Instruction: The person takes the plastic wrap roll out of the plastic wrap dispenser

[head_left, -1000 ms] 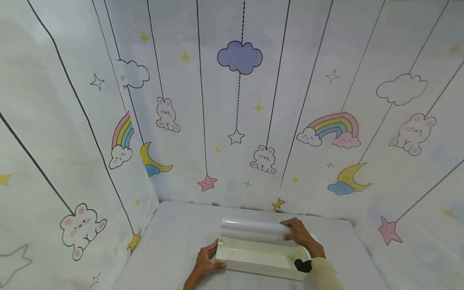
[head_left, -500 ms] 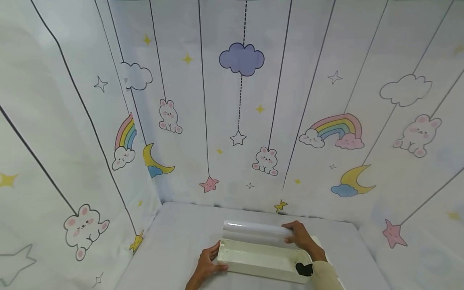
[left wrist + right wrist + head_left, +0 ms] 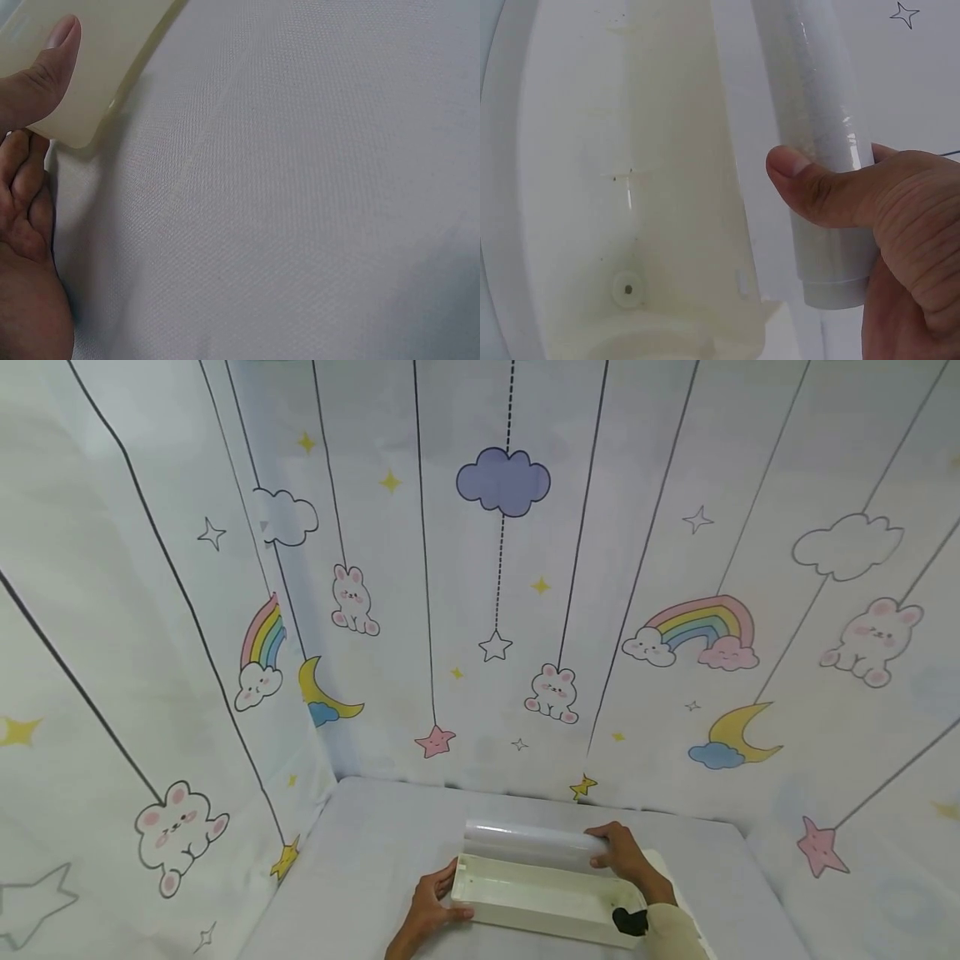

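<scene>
A long cream plastic box (image 3: 540, 893), its top uncovered, lies on the white-covered table. My left hand (image 3: 429, 906) grips its left end; in the left wrist view the thumb (image 3: 64, 41) lies on the side wall with the fingers at the end. Just behind the box, a roll of clear plastic film (image 3: 525, 843) is held lengthwise, parallel to it. My right hand (image 3: 626, 856) holds the roll's right end, thumb over the near side, as the right wrist view shows. Inside the box, a small round fitting (image 3: 628, 289) sits near the right end.
A pale flat piece (image 3: 656, 862) lies partly hidden behind the right forearm. A black heart-shaped item (image 3: 628, 922) shows beside the right sleeve (image 3: 675, 931). White cloth walls (image 3: 480, 568) printed with bunnies, stars and rainbows surround the table (image 3: 360, 852).
The head view has shifted slightly. My right hand has brought the roll a little nearer to the box's back edge. The left hand keeps its grip on the box.
</scene>
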The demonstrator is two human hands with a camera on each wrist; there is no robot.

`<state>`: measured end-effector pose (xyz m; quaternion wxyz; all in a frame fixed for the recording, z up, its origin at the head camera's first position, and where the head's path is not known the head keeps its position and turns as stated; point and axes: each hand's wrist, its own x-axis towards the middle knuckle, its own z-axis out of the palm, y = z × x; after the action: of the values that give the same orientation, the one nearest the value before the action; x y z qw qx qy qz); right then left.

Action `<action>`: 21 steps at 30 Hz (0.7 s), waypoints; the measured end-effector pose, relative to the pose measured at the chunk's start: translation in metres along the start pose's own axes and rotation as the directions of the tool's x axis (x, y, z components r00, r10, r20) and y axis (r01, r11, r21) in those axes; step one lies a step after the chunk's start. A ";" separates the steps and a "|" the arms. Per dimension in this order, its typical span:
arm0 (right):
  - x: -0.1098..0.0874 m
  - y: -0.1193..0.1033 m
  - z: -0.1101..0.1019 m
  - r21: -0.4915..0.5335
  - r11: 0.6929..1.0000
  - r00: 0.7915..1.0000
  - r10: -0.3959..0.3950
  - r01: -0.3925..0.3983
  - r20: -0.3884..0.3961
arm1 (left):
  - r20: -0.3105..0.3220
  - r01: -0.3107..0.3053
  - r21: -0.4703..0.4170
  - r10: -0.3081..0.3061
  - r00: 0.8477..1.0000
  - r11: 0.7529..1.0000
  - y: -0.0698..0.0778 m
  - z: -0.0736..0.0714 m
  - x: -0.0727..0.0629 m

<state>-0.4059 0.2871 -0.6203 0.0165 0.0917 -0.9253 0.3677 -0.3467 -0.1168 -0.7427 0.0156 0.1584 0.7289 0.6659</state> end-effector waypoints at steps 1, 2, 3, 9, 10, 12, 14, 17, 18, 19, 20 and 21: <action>0.001 0.001 0.000 0.005 1.000 1.000 -0.001 0.001 0.003 | 0.000 -0.009 -0.001 0.009 1.000 1.000 -0.001 0.000 0.000; 0.001 0.002 0.001 0.005 1.000 1.000 -0.008 0.008 0.006 | 0.001 -0.011 -0.006 0.011 1.000 1.000 -0.003 0.000 0.001; 0.002 0.003 0.001 0.008 1.000 1.000 -0.010 0.010 0.009 | -0.002 -0.016 -0.009 0.016 1.000 1.000 -0.006 0.000 0.002; 0.005 0.012 0.005 0.005 0.999 0.999 -0.043 0.043 0.017 | -0.011 -0.024 -0.042 0.024 1.000 0.999 -0.011 -0.001 0.005; 0.005 0.013 0.005 0.004 0.999 0.999 -0.051 0.051 0.017 | -0.012 -0.020 -0.048 0.020 1.000 0.999 -0.011 -0.001 0.005; 0.006 0.017 0.007 -0.003 0.999 0.998 -0.054 0.055 0.021 | -0.013 -0.007 -0.055 0.007 1.000 0.998 -0.012 -0.002 0.004; 0.007 0.021 0.009 -0.003 0.998 0.998 -0.057 0.057 0.025 | -0.009 -0.001 -0.046 0.000 1.000 0.999 -0.012 -0.003 0.003; 0.008 0.026 0.013 -0.007 0.998 0.998 -0.059 0.059 0.028 | -0.006 0.018 -0.043 -0.018 1.000 0.999 -0.012 -0.002 0.002; 0.009 0.027 0.014 -0.004 0.999 0.998 -0.053 0.053 0.028 | -0.007 0.013 -0.042 -0.013 1.000 0.999 -0.012 -0.002 0.002; 0.009 0.028 0.015 0.008 0.999 0.999 -0.041 0.041 0.022 | -0.010 0.014 -0.044 -0.015 1.000 0.999 -0.012 -0.002 0.001; 0.009 0.029 0.015 0.013 0.999 0.999 -0.031 0.031 0.021 | -0.011 0.007 -0.045 -0.007 1.000 0.999 -0.012 -0.002 0.001; 0.009 0.029 0.016 0.016 1.000 1.000 -0.023 0.023 0.015 | -0.012 0.002 -0.049 -0.002 1.000 0.999 -0.012 -0.002 0.001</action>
<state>-0.4197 0.2953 -0.6508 0.0128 0.1053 -0.9213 0.3740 -0.3503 -0.1189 -0.7539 0.0159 0.1533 0.7128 0.6843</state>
